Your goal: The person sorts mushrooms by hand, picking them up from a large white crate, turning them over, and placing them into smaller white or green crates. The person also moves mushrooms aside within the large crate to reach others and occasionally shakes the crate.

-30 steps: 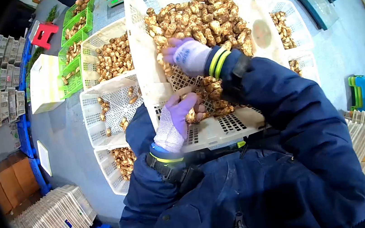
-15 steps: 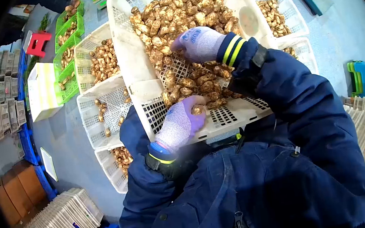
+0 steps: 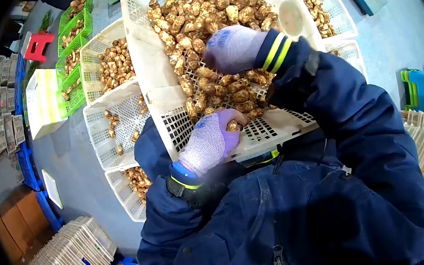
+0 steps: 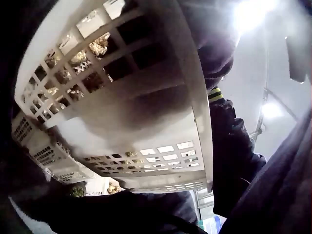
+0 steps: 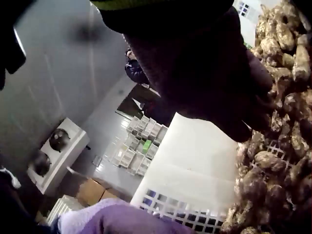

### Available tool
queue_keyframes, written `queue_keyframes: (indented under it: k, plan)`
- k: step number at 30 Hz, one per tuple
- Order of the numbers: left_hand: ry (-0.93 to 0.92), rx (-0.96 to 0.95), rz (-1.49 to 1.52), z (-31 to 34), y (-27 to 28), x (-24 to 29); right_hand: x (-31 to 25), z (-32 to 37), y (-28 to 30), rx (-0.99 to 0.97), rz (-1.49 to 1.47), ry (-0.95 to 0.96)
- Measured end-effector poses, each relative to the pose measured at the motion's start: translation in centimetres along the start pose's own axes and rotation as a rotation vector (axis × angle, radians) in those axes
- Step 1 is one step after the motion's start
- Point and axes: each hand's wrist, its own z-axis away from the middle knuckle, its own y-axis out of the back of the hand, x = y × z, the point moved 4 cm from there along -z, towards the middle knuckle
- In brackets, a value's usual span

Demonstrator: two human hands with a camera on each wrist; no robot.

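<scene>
A large white plastic crate [image 3: 154,68] sits before me, full of brown-and-white, dirt-streaked mushrooms [image 3: 207,11]. The main heap fills its far side, and a looser cluster [image 3: 230,90] lies on the near mesh floor. At the near left, my left hand [image 3: 210,138], in a lilac-and-white glove, holds a mushroom [image 3: 232,125] between thumb and fingers. My right hand [image 3: 238,49], gloved alike, is bent down over the mushrooms between heap and cluster. Its fingertips are hidden from above; in the right wrist view they are dark against the mushrooms, and I cannot tell whether they grip one.
White crates of mushrooms [image 3: 116,65] stand on the floor at left, others [image 3: 319,16] at right. Green baskets [image 3: 71,89], a white foam box [image 3: 44,103] and a red stool [image 3: 38,46] are farther left. Stacked white crates [image 3: 71,256] flank the lower left.
My right hand has gone from spread fingers at the heap's left to bent over its near edge. More mushrooms now lie on the near mesh. The left hand stays low at the crate's near left.
</scene>
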Motion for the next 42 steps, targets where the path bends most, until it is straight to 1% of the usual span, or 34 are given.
queue_keyframes:
  k: [2, 3, 4, 6, 8, 10, 11, 12, 14, 16, 17, 18, 20, 22, 23, 24, 25, 26, 27, 28, 29, 30, 31, 32, 33, 34, 35, 36, 37, 38, 40, 41, 42]
  plan:
    - [-0.05, 0.016, -0.02, -0.2, 0.1, -0.1, -1.6, -1.6, -1.1, 0.211, -0.08, 0.172]
    - [-0.09, 0.026, -0.019, -0.1, 0.0, -0.1, -2.4, -3.0, -2.5, 0.251, -0.155, 0.225]
    - [-0.076, 0.009, -0.008, -0.1, 0.1, -0.1, -3.1, -4.5, -3.8, 0.303, -0.182, 0.327]
    - [-0.05, -0.024, 0.016, 0.0, 0.4, 0.1, -4.3, -7.6, -6.4, 0.253, 0.047, 0.249]
    - [-0.043, 0.016, 0.012, 0.1, 0.7, 0.4, -4.9, -7.3, -6.0, 0.308, 0.082, 0.247]
    - [-0.017, 0.027, 0.049, 0.1, 0.9, 0.7, -4.9, -6.8, -5.8, 0.277, 0.075, 0.157]
    - [-0.122, 0.1, 0.026, -0.1, 0.8, 0.2, -4.8, -6.6, -5.5, 0.232, 0.105, 0.127]
    - [-0.099, 0.091, 0.026, 0.0, 0.8, 0.1, -4.9, -6.2, -5.3, 0.185, 0.134, 0.098]
    - [-0.057, 0.076, 0.027, 0.1, 1.2, 0.5, -5.4, -5.9, -5.3, 0.078, 0.078, 0.06]
    - [-0.006, 0.044, 0.147, 0.3, 1.0, 0.5, -5.1, -5.4, -5.8, 0.156, 0.064, 0.055]
    - [0.005, 0.038, 0.196, 0.4, 1.1, 0.6, -4.9, -5.2, -6.3, 0.196, -0.01, 0.089]
    - [0.017, 0.039, 0.231, 0.4, 1.2, 0.7, -4.6, -5.5, -6.7, 0.176, 0.01, 0.094]
    - [0.04, 0.042, 0.302, 0.6, 1.4, 1.0, -4.4, -6.1, -6.7, 0.307, 0.024, 0.165]
    - [0.033, 0.115, 0.331, 1.0, 2.0, 1.5, -3.5, -6.3, -6.9, 0.196, -0.039, 0.125]
    - [0.073, 0.192, 0.529, 0.7, 2.1, 0.6, -2.6, -6.7, -7.4, 0.159, -0.084, 0.111]
    - [0.136, 0.204, 0.765, 0.6, 2.4, 0.0, -1.2, -7.0, -7.9, 0.088, -0.044, 0.088]
    - [0.003, 0.313, 0.746, 0.7, 2.8, -1.0, -0.5, -5.2, -6.6, 0.102, -0.13, 0.015]
    - [-0.068, 0.372, 0.815, 0.8, 2.8, -1.7, 0.1, -2.8, -4.6, 0.114, -0.214, -0.057]
    - [-0.144, 0.426, 0.881, 0.9, 2.8, -2.5, 1.5, -1.3, -3.9, 0.188, -0.294, -0.095]
    - [-0.16, 0.426, 1.033, 1.0, 2.7, -2.7, 2.8, 0.1, -3.1, 0.266, -0.373, -0.134]
    - [-0.176, 0.425, 1.185, 0.9, 2.7, -2.8, 3.1, 1.5, -2.0, 0.247, -0.637, -0.183]
    - [-0.084, 0.42, 1.428, 0.7, 2.6, -3.1, 3.3, 1.8, -1.9, 0.264, -0.899, -0.164]
    - [-0.164, 0.338, 1.51, 0.5, 2.5, -3.6, 2.0, 2.5, -1.0, 0.237, -0.89, -0.11]
    - [-0.167, 0.308, 1.55, 0.4, 2.4, -3.7, 0.3, 3.3, 0.3, 0.209, -0.881, -0.054]
    - [-0.17, 0.278, 1.59, 0.4, 2.4, -3.8, -0.6, 3.5, 1.4, 0.218, -0.808, -0.06]
    - [-0.099, 0.306, 1.593, 0.7, 2.6, -2.9, 0.6, 1.8, 1.2, 0.505, -0.7, 0.115]
    - [-0.03, 0.335, 1.595, 0.8, 2.9, -2.3, 1.5, 0.4, 1.7, 0.545, -0.671, 0.052]
    - [-0.041, 0.28, 1.661, 0.8, 3.1, -2.0, 2.0, -1.1, 2.0, 0.586, -0.642, -0.013]
    - [-0.01, 0.287, 1.595, 0.7, 3.0, -2.1, 1.4, -3.2, 1.6, 0.457, -0.365, -0.111]
    - [0.022, 0.291, 1.529, 0.6, 2.9, -2.4, 0.6, -4.5, 0.4, 0.324, -0.327, 0.021]
    - [0.009, 0.282, 1.334, 0.5, 2.7, -2.9, 0.7, -9.3, -5.3, 0.585, 0.09, 0.282]
    - [0.003, 0.28, 1.238, 0.5, 2.8, -3.0, -0.1, -8.7, -5.8, 0.514, 0.131, 0.206]
    - [0.033, 0.292, 1.216, 0.6, 2.7, -2.6, -0.9, -8.0, -6.4, 0.443, 0.171, 0.127]
